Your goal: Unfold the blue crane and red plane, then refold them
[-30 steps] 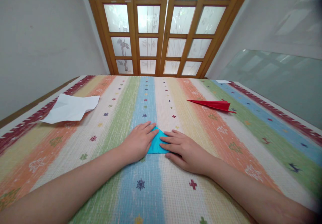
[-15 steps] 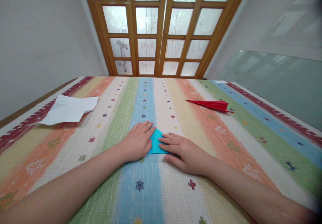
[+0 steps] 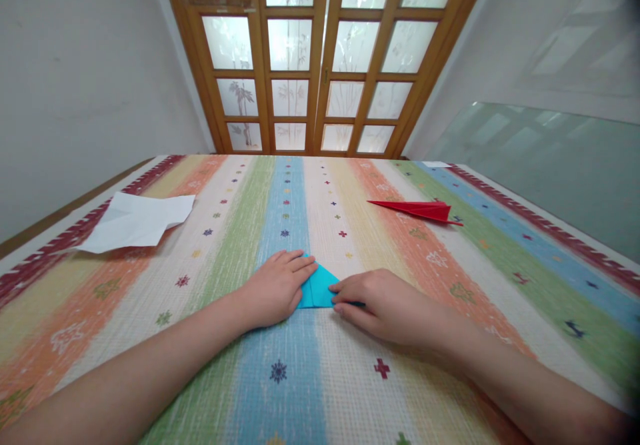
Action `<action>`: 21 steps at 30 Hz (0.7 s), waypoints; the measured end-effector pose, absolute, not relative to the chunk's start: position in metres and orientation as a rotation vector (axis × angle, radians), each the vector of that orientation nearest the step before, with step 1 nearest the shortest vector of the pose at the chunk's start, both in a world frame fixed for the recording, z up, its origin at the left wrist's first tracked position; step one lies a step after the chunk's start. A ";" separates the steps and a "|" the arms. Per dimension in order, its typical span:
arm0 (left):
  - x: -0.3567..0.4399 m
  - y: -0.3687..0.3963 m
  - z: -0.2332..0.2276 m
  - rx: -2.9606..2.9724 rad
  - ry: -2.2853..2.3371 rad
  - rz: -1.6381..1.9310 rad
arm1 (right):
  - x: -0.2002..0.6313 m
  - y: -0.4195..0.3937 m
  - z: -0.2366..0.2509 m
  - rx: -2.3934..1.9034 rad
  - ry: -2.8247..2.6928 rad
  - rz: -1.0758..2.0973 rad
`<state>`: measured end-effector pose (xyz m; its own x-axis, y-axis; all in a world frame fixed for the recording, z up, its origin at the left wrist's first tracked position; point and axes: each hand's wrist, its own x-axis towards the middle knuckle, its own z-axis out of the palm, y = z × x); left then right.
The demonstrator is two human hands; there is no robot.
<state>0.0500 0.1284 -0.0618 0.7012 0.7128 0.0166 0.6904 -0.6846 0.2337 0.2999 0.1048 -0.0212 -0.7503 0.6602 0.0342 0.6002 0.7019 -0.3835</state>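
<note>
A small piece of folded blue paper (image 3: 321, 286) lies on the striped tablecloth in front of me, its upper edge sloping down to the right. A crease line runs down it near the middle. My left hand (image 3: 280, 286) rests flat over its left part, fingers stretched out and pressing on it, so that side is hidden. At the right corner, my right hand (image 3: 383, 305) has its thumb and fingertips closed on the paper's edge. The heel of that hand stays close to the cloth.
A creased white sheet of paper (image 3: 137, 222) lies at the left. A red folded paper plane (image 3: 420, 210) sits to the right, beyond my right hand. The tablecloth (image 3: 220, 358) covers the table. A glass panel (image 3: 550, 165) leans along the right wall, and wooden glazed doors (image 3: 320, 78) stand behind.
My right hand has lifted off the paper's face and shifted right, now pinching its right corner. More of the blue paper shows. My left hand stays on it.
</note>
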 end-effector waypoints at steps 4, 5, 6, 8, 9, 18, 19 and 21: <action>0.050 0.129 -0.061 2.700 1.117 0.198 | 0.314 0.103 -0.003 -1.079 -2.804 0.568; 0.050 0.129 -0.061 2.700 1.116 0.211 | 0.317 0.102 0.001 -1.094 -2.817 0.592; 0.050 0.129 -0.062 2.702 1.115 0.223 | 0.319 0.102 0.004 -1.114 -2.829 0.625; 0.050 0.129 -0.063 2.712 1.111 0.243 | 0.324 0.102 0.012 -1.188 -2.849 0.705; 0.050 0.129 -0.064 2.716 1.110 0.246 | 0.327 0.102 0.015 -1.242 -2.859 0.737; 0.054 0.124 -0.057 2.772 1.103 0.290 | 0.339 0.114 0.018 -1.407 -2.771 0.424; 0.054 0.123 -0.056 2.771 1.106 0.300 | 0.335 0.116 0.013 -1.376 -2.714 0.378; 0.055 0.122 -0.056 2.764 1.111 0.324 | 0.326 0.118 0.002 -1.306 -2.655 0.284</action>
<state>0.0546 0.1221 -0.0564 0.7035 0.6958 0.1449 0.6645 -0.7162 0.2131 0.3257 0.1178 0.0021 -0.6022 0.7955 0.0670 0.7633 0.5983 -0.2437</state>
